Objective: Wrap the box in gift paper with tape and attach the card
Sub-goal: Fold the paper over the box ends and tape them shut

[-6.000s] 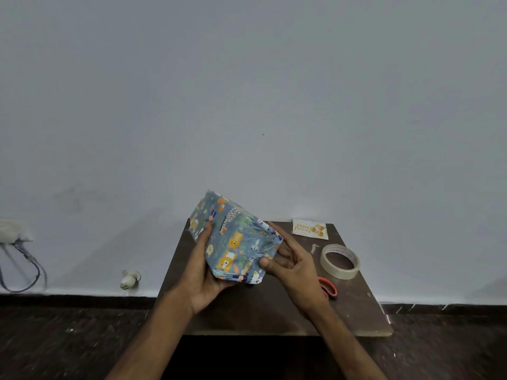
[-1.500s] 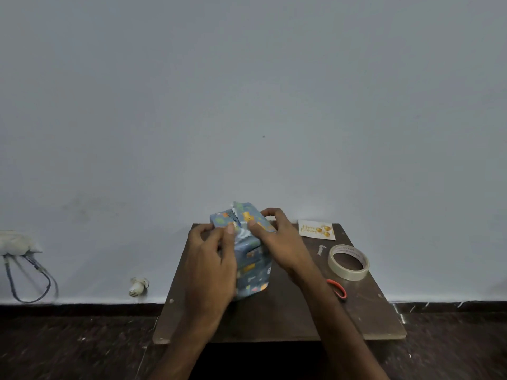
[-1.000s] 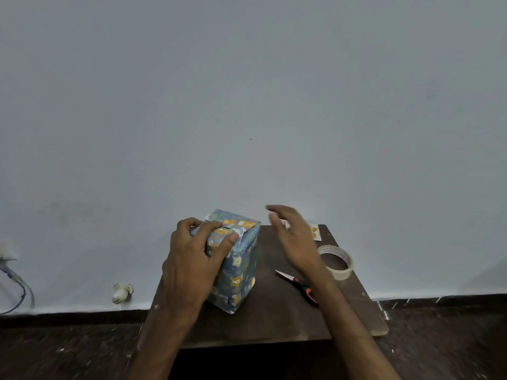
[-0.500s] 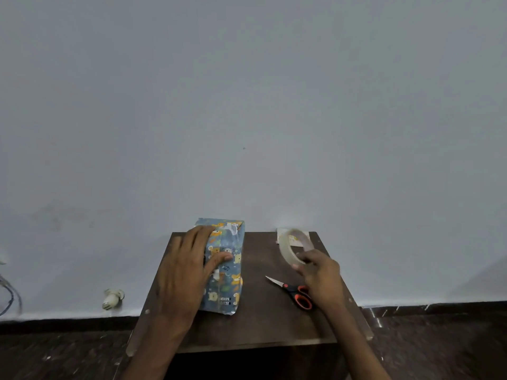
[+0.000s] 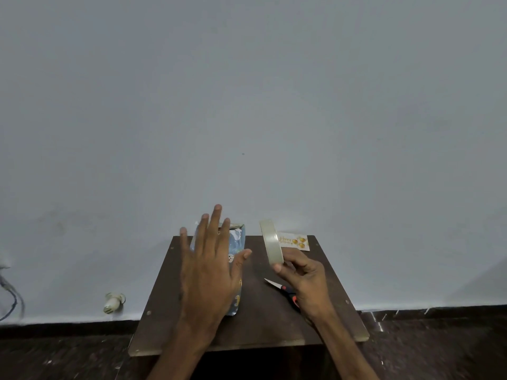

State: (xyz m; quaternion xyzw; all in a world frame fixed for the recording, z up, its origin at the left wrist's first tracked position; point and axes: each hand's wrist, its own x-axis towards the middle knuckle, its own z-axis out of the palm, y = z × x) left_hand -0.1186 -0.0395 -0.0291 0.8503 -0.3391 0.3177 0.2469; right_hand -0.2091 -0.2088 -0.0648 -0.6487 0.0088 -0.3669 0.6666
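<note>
Just beyond your right hand (image 5: 304, 281), the card (image 5: 293, 241) carries gold script: you can read "Happy"; the rest blurs.

The wrapped box (image 5: 236, 242), blue with cartoon prints, lies on the dark worktop (image 5: 260, 314). The clear tape roll (image 5: 271, 245) is held up edge-on to its right. The card (image 5: 294, 240) lies flat at the far edge.

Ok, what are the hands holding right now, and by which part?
The right hand pinches the tape roll by its lower rim. The left hand holds nothing: it is open and spread over the wrapped box.
</note>
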